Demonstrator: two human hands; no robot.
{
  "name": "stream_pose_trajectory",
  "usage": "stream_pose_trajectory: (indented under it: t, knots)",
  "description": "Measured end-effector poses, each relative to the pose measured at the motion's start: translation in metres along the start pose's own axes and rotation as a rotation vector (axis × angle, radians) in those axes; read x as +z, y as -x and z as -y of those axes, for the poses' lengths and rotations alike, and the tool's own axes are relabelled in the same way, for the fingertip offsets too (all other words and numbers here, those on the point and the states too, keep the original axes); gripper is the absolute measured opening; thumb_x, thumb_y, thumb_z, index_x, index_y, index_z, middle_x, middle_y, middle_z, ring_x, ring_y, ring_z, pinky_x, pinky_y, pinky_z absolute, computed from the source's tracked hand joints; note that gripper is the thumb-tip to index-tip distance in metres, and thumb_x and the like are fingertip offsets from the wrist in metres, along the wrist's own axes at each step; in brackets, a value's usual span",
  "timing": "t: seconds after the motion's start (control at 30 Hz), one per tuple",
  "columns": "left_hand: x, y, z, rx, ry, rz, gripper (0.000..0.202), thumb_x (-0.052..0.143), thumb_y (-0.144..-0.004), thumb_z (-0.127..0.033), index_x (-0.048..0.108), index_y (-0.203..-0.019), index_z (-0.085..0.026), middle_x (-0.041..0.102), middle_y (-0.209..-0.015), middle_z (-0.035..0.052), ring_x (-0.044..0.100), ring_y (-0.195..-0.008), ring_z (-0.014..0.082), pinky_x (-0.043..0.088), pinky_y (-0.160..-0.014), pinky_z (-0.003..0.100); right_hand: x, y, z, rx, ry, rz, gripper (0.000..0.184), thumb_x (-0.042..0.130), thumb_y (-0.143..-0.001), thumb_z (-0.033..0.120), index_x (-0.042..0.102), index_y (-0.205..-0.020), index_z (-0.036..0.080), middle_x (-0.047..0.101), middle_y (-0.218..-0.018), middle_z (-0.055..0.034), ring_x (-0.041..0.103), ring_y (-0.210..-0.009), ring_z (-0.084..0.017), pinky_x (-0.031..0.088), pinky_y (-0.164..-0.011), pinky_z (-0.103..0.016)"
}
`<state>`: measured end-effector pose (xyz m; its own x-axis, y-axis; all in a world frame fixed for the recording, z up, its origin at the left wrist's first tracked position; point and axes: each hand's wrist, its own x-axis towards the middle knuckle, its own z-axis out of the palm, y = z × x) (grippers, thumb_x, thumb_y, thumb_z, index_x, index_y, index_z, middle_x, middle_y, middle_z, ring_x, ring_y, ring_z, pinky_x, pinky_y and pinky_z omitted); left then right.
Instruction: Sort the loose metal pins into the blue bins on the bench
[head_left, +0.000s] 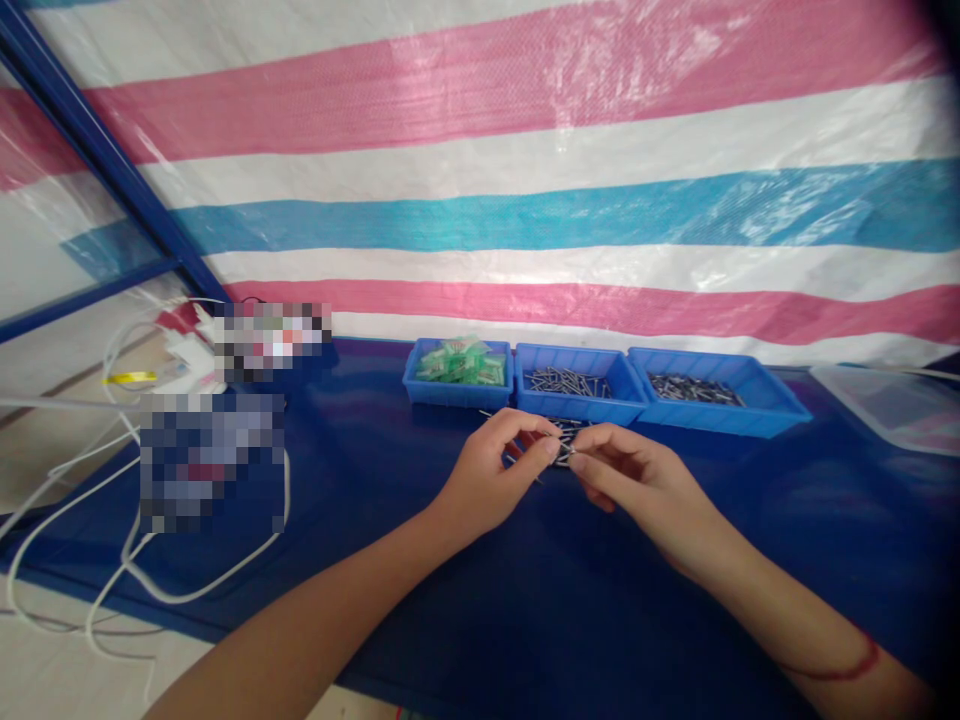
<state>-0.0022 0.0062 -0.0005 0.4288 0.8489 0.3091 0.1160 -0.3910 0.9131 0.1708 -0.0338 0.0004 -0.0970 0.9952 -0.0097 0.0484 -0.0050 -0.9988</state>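
My left hand (499, 465) is closed in a pinch, thumb against forefinger. Facing it, my right hand (637, 470) is pinched too, its fingertips just short of the left ones. A small shiny metal piece shows at the right fingertips; its exact kind is too small to make out. What the left fingers hold is hidden. Under and behind the fingers lie several loose thin metal pins (566, 427), like nails or screws, partly covered by my hands. Just beyond stands a blue bin (581, 405) with similar long metal pins (566, 382) in it.
To its left, a blue bin (457, 396) holds green translucent packets (461, 362); to its right, another bin (765, 405) holds short dark metal pieces (694, 390). A clear plastic lid or tray (885, 405) lies far right. White cables (202, 598) loop over the table's left side. Striped sheeting (525, 220) hangs behind.
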Motion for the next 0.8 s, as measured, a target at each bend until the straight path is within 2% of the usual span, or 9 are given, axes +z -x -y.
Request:
stream_pose_trajectory:
  t: [0.23, 0.37, 0.47, 0.53, 0.67, 0.7, 0.73, 0.8]
  knots:
    - [-0.001, -0.001, 0.002, 0.054, -0.118, 0.070, 0.016, 0.055, -0.089, -0.028, 0.061, -0.096, -0.015, 0.062, -0.096, 0.0056, 0.057, -0.086, 0.0149, 0.046, -0.075, 0.026, -0.005, 0.001, 0.003, -0.086, 0.042, -0.097, 0.022, 0.067, -0.078, 0.040, 0.057, -0.082, 0.021, 0.048, -0.056, 0.0047, 0.043, -0.048, -0.010, 0.036, -0.046, -0.024]
    - [-0.001, -0.001, -0.001, 0.092, -0.193, 0.167, 0.021, 0.047, -0.093, -0.031, 0.061, -0.092, -0.015, 0.061, -0.092, 0.0058, 0.056, -0.087, 0.0153, 0.045, -0.078, 0.027, -0.004, 0.006, 0.007, -0.248, 0.340, -0.163, 0.022, 0.061, -0.083, 0.040, 0.058, -0.073, 0.021, 0.053, -0.065, -0.0003, 0.048, -0.059, -0.013, 0.038, -0.053, -0.027]
    - [-0.001, -0.001, -0.004, 0.113, -0.276, 0.194, 0.025, 0.044, -0.095, -0.032, 0.062, -0.094, -0.015, 0.062, -0.093, 0.0064, 0.056, -0.089, 0.0160, 0.044, -0.083, 0.028, -0.010, 0.004, 0.008, -0.277, 0.485, -0.198, 0.030, 0.056, -0.086, 0.044, 0.057, -0.066, 0.021, 0.052, -0.063, -0.0010, 0.047, -0.059, -0.014, 0.037, -0.055, -0.028]
    - [-0.002, 0.000, -0.005, 0.131, -0.396, 0.184, 0.025, 0.046, -0.094, -0.032, 0.062, -0.102, -0.015, 0.063, -0.100, 0.0076, 0.055, -0.096, 0.0183, 0.042, -0.089, 0.032, -0.023, -0.002, 0.008, -0.235, 0.474, -0.297, 0.032, 0.054, -0.086, 0.047, 0.058, -0.068, 0.021, 0.052, -0.061, -0.0004, 0.046, -0.057, -0.014, 0.036, -0.054, -0.028]
    - [-0.004, 0.002, -0.001, 0.187, -0.677, 0.229, 0.031, 0.048, -0.092, -0.037, 0.060, -0.116, -0.021, 0.060, -0.116, 0.0087, 0.050, -0.109, 0.0232, 0.039, -0.095, 0.039, -0.067, -0.016, 0.000, -0.201, 0.509, -0.666, 0.030, 0.058, -0.082, 0.050, 0.064, -0.083, 0.021, 0.061, -0.071, -0.0035, 0.056, -0.065, -0.019, 0.041, -0.060, -0.033]
    - [-0.005, 0.003, 0.000, 0.207, -0.727, 0.257, 0.032, 0.048, -0.092, -0.038, 0.060, -0.118, -0.022, 0.059, -0.119, 0.0086, 0.049, -0.111, 0.0240, 0.038, -0.095, 0.040, -0.080, -0.019, -0.003, -0.217, 0.588, -0.751, 0.029, 0.057, -0.083, 0.050, 0.064, -0.086, 0.022, 0.064, -0.078, -0.0052, 0.058, -0.070, -0.022, 0.042, -0.064, -0.035]
    - [-0.005, 0.004, 0.003, 0.226, -0.767, 0.284, 0.033, 0.047, -0.092, -0.039, 0.059, -0.120, -0.023, 0.057, -0.123, 0.0084, 0.047, -0.114, 0.0247, 0.038, -0.094, 0.041, -0.091, -0.021, -0.006, -0.233, 0.708, -0.775, 0.029, 0.054, -0.085, 0.049, 0.064, -0.091, 0.023, 0.064, -0.082, -0.0063, 0.059, -0.075, -0.025, 0.041, -0.067, -0.037]
    - [-0.004, 0.006, 0.007, 0.259, -0.830, 0.330, 0.036, 0.048, -0.092, -0.040, 0.056, -0.124, -0.027, 0.053, -0.131, 0.0077, 0.043, -0.119, 0.0263, 0.038, -0.094, 0.042, -0.109, -0.023, -0.011, -0.241, 0.949, -0.811, 0.027, 0.050, -0.087, 0.048, 0.064, -0.091, 0.025, 0.061, -0.074, -0.0063, 0.058, -0.071, -0.027, 0.039, -0.064, -0.040]
